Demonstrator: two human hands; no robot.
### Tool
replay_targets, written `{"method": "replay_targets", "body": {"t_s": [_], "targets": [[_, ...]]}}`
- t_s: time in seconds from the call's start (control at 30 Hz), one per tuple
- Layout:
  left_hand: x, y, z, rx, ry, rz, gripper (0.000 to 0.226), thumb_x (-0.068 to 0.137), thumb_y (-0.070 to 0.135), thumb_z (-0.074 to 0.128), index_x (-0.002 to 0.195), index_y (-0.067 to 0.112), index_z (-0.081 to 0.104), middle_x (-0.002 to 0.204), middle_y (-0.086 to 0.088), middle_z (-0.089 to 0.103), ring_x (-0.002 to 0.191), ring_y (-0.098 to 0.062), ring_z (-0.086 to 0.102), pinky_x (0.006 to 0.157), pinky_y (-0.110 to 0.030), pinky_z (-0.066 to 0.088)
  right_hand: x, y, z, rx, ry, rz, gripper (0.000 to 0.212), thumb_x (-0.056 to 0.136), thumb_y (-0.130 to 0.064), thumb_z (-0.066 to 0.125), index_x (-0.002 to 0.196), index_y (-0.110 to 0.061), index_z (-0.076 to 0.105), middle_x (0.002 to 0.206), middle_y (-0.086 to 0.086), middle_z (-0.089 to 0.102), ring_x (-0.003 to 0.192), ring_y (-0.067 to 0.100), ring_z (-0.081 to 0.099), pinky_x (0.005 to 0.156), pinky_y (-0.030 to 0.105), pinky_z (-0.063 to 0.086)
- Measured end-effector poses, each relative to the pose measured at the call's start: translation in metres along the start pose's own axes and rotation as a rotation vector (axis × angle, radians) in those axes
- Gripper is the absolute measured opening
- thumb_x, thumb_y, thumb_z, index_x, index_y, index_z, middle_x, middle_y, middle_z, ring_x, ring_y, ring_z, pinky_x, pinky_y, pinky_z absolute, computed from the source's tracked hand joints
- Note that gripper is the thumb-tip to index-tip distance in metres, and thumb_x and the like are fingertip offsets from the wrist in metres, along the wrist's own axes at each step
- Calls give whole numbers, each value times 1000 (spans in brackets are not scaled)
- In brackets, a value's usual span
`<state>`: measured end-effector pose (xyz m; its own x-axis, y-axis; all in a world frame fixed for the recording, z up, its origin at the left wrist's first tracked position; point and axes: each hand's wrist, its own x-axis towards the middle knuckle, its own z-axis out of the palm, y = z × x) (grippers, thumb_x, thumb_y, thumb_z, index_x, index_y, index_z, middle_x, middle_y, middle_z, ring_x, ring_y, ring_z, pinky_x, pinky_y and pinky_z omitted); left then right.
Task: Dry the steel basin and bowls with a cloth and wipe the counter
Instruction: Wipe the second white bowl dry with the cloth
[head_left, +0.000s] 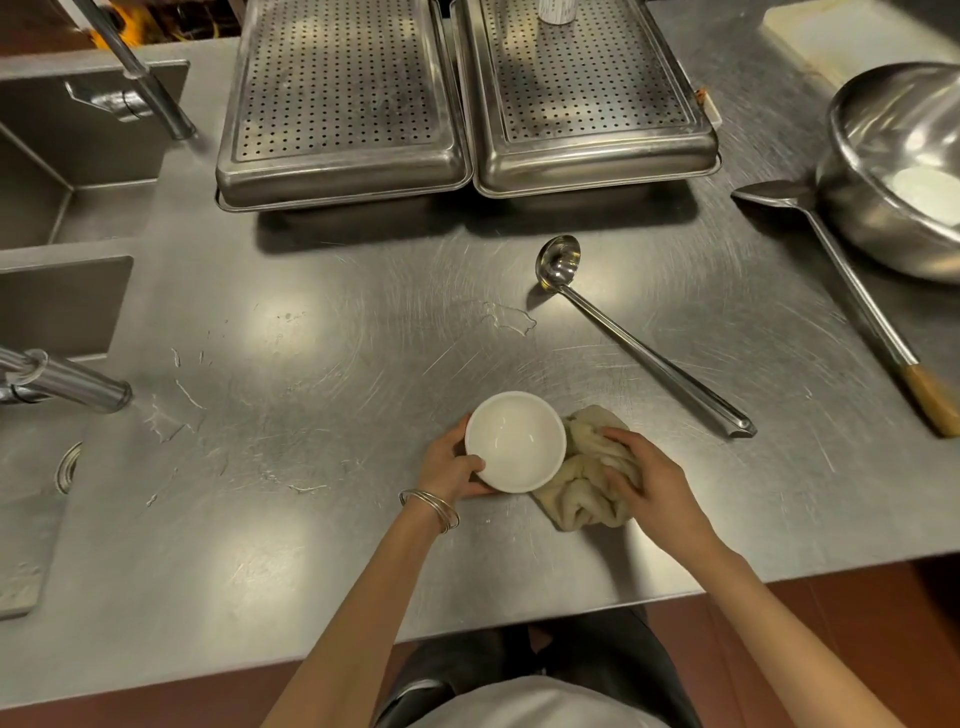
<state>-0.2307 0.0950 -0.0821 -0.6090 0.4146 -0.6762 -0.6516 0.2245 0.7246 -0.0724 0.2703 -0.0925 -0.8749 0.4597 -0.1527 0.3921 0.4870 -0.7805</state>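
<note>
A small white bowl (514, 441) sits upright near the front of the steel counter (322, 374). My left hand (452, 465) grips its left rim, thumb over the edge. Right beside the bowl lies a crumpled beige cloth (582, 488), and my right hand (649, 478) grips it from above. A large steel basin (893, 171) stands at the far right edge of the counter. Water streaks and a small puddle (511, 317) mark the counter surface.
A steel ladle (634, 338) lies diagonally right of centre. A long spatula (852, 291) with a wooden handle leans by the basin. Two perforated steel trays (343, 104) sit at the back. Sinks (62, 171) and taps (67, 387) are on the left.
</note>
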Motion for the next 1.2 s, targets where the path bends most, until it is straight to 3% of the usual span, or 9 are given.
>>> {"method": "replay_targets", "body": {"t_s": [0.27, 0.47, 0.57, 0.7, 0.77, 0.83, 0.93, 1.0, 1.2], "targets": [[2, -2, -7, 88, 26, 64, 63, 81, -21, 42, 132, 16, 46, 118, -7, 47, 112, -32, 45, 78, -51, 50, 3, -2, 6, 19, 1, -33, 36, 89, -7, 58, 123, -20, 55, 118, 0, 57, 105, 12, 54, 85, -2, 34], [1, -30, -10, 1006, 294, 767, 54, 85, 37, 53, 131, 10, 49, 136, -11, 47, 132, -29, 32, 107, -32, 25, -2, 2, 10, -142, 96, -129, 29, 91, -18, 54, 119, -23, 59, 111, -11, 54, 99, 6, 49, 84, -2, 30], [1, -47, -6, 1195, 162, 1147, 40, 82, 40, 55, 111, 13, 66, 115, -1, 65, 123, -18, 44, 107, -35, 34, -3, 6, 14, -123, 112, -129, 35, 90, -36, 41, 119, -26, 58, 110, -11, 54, 100, 4, 47, 87, 1, 31], [13, -57, -1, 1350, 44, 1146, 43, 54, 26, 89, 92, 17, 73, 88, 4, 73, 88, -13, 67, 93, -29, 46, -1, 6, 12, -60, 112, -90, 27, 94, -16, 51, 119, -26, 58, 112, -9, 57, 103, 9, 53, 88, 7, 34], [11, -57, 4, 1306, 47, 1100, 40, 46, 18, 92, 82, 20, 75, 77, 8, 72, 69, -11, 68, 74, -25, 54, -1, 3, 9, -12, 119, -94, 32, 93, -8, 54, 116, -30, 57, 112, -9, 58, 102, 7, 55, 88, 4, 34], [6, -53, 6, 1160, 90, 1046, 23, 61, 22, 83, 82, 19, 74, 76, 8, 72, 60, -14, 66, 60, -22, 52, 0, -3, 5, 40, 151, -92, 32, 92, -6, 54, 114, -29, 57, 110, -8, 60, 102, 5, 56, 87, 2, 34], [-13, -37, 9, 661, 187, 738, 19, 79, 24, 68, 94, 13, 72, 84, 9, 71, 71, -9, 65, 66, -23, 51, -2, -22, -4, 118, 261, -107, 28, 92, -7, 54, 116, -18, 61, 112, -8, 62, 105, -3, 55, 87, 3, 35], [-30, -21, 13, 192, 55, 455, 21, 80, 4, 68, 100, 9, 68, 80, 11, 71, 74, -2, 64, 70, -20, 51, -2, -43, -9, 115, 326, -200, 28, 92, -7, 53, 118, -13, 61, 114, -6, 62, 108, -5, 54, 90, 6, 36], [-55, -3, 15, -61, -76, 410, 22, 81, -3, 61, 97, 11, 67, 82, 6, 73, 79, -7, 65, 69, -17, 52, 7, -81, 11, -122, 142, -592, 37, 90, -15, 47, 126, -16, 56, 134, 5, 51, 128, 15, 43, 105, 22, 35]]}}
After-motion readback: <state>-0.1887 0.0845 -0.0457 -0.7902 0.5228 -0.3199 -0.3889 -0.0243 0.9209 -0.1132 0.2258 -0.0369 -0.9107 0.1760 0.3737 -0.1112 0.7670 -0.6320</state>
